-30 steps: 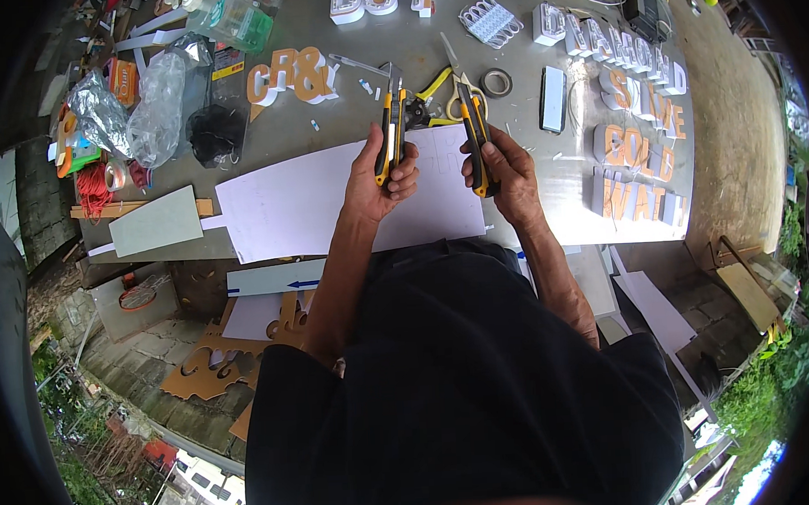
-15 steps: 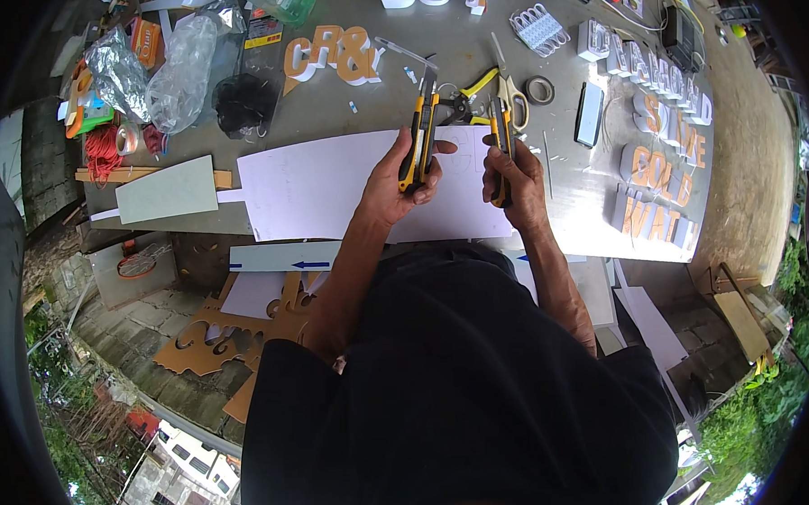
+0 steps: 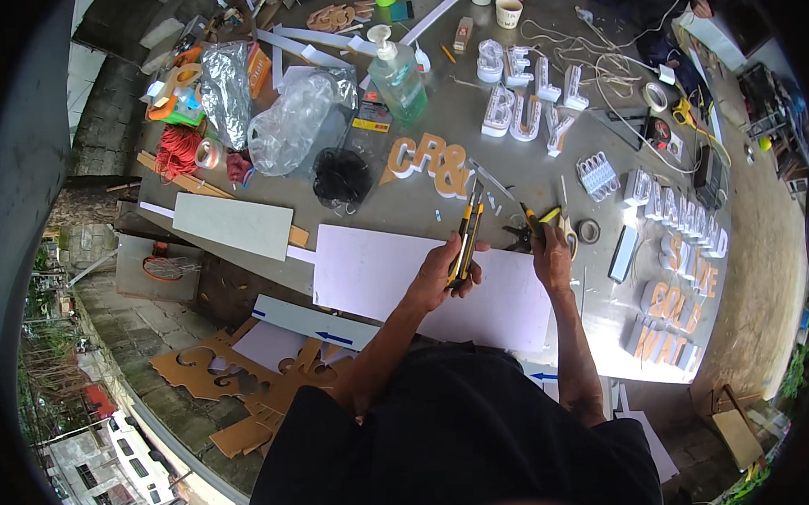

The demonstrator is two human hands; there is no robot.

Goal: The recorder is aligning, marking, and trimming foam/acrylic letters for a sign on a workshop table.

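Note:
My left hand [image 3: 441, 273] is closed around a yellow-and-black utility knife [image 3: 466, 245], its blade end pointing away from me. My right hand [image 3: 552, 260] grips a second yellow-and-black utility knife [image 3: 531, 222], partly hidden by the fingers. Both hands are above a large white sheet [image 3: 360, 272] at the table's near edge. Just beyond the right hand lie pliers [image 3: 517, 236], mostly covered, and scissors [image 3: 567, 223]. A dark roll of tape [image 3: 589, 232] rests beside them. Brown-and-white cut-out letters [image 3: 432, 165] lie farther off, with a thin metal strip near them.
Rows of white block letters [image 3: 676, 268] stand on the right. At left are plastic bags [image 3: 295, 122], a pump bottle [image 3: 399, 81] and red cord [image 3: 179, 152]. White cables [image 3: 608, 63] cross the far right. Another person's hand [image 3: 701, 5] holds something green there. Cut brown board [image 3: 247, 372] lies below the table.
The view has tilted up and turned, so more of the table's far side shows. Both hands still hold their knives; the right one is now more covered by the fingers.

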